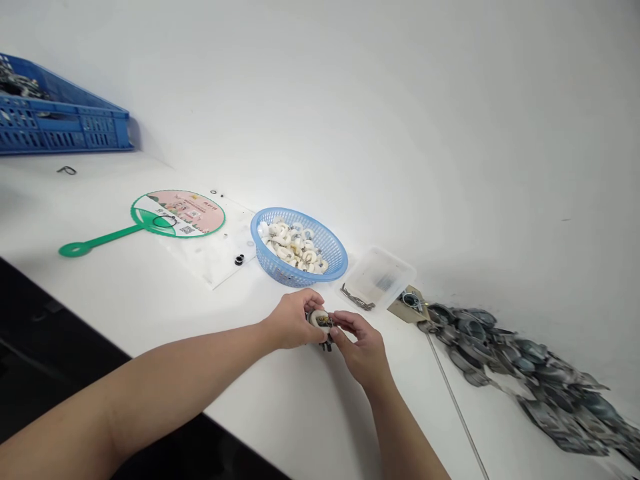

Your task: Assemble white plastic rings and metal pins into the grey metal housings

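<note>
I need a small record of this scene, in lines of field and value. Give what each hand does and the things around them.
Left hand: grips a small white ring-shaped part with dark metal in it.
Right hand: pinches the same part from the other side.
Nearest: round blue plastic mesh basket full of white rings.
Around: clear plastic box, heaped grey metal pieces, green paddle fan, blue plastic crate.

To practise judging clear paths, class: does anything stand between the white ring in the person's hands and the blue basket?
Nothing visible does. The white ring, held by the left hand and right hand, has only white table between it and the blue basket.
</note>
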`<state>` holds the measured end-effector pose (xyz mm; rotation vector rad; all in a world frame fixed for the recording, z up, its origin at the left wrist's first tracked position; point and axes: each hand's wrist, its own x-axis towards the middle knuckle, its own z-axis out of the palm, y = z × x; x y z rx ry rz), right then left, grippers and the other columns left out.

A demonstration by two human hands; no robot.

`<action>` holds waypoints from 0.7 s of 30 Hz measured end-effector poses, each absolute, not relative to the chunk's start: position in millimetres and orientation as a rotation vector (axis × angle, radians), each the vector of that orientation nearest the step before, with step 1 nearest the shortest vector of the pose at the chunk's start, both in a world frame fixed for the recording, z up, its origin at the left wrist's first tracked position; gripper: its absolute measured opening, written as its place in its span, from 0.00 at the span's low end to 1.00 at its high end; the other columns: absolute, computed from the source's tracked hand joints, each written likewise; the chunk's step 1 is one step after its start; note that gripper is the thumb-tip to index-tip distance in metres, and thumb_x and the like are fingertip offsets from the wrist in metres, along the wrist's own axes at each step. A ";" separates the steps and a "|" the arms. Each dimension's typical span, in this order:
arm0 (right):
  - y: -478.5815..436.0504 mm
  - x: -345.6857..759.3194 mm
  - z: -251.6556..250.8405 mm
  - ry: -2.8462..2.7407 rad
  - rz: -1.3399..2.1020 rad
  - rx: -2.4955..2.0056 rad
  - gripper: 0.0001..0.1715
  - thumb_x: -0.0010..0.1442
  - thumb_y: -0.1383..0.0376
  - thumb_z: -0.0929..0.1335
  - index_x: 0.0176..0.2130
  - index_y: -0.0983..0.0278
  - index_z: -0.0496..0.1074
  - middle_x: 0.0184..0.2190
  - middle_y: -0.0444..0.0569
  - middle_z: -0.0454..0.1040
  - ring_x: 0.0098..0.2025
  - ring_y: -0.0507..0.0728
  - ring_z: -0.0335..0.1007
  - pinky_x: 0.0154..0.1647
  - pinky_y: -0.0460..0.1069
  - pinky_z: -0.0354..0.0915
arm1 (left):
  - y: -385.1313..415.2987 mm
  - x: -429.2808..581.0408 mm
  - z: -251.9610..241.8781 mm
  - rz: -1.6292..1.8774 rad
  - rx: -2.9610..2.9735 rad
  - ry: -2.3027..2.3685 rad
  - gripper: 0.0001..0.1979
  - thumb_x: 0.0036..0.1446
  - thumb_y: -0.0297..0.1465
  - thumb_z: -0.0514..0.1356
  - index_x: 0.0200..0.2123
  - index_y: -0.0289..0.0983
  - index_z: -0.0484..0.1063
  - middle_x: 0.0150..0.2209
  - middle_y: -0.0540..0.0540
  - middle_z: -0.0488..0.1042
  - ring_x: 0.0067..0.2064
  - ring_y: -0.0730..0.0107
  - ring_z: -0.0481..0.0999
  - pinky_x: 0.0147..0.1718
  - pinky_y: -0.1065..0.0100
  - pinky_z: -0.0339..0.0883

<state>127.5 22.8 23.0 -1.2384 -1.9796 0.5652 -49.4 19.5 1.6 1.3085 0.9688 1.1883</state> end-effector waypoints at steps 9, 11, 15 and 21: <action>18.1 124.8 13.8 -1.792 0.814 -1.141 0.17 0.50 0.60 0.70 0.41 0.62 0.71 0.38 0.51 0.75 0.39 0.59 0.72 0.41 0.58 0.71 | 20.5 -50.8 0.5 1.182 1.329 0.946 0.27 0.33 0.25 0.67 0.41 0.35 0.66 0.38 0.44 0.72 0.37 0.66 0.72 0.30 0.70 0.67; 18.4 125.2 12.4 -1.769 0.850 -1.119 0.15 0.50 0.61 0.70 0.39 0.62 0.72 0.38 0.51 0.75 0.40 0.59 0.72 0.41 0.58 0.70 | 20.2 -51.2 1.3 1.173 1.328 0.937 0.27 0.33 0.24 0.66 0.41 0.35 0.66 0.37 0.44 0.72 0.36 0.67 0.72 0.29 0.70 0.67; 22.9 128.4 5.4 -1.741 0.862 -1.116 0.14 0.49 0.62 0.71 0.38 0.62 0.72 0.37 0.51 0.75 0.39 0.58 0.72 0.41 0.57 0.70 | 19.5 -51.5 3.0 1.155 1.321 0.939 0.26 0.33 0.23 0.66 0.41 0.35 0.66 0.36 0.45 0.73 0.34 0.68 0.72 0.27 0.71 0.66; 28.8 133.1 -2.7 -1.685 0.879 -1.127 0.22 0.48 0.60 0.71 0.43 0.62 0.69 0.37 0.52 0.75 0.40 0.59 0.72 0.37 0.55 0.71 | 18.9 -49.2 2.1 1.152 1.306 0.941 0.27 0.33 0.23 0.67 0.42 0.34 0.66 0.36 0.45 0.72 0.34 0.69 0.72 0.28 0.71 0.66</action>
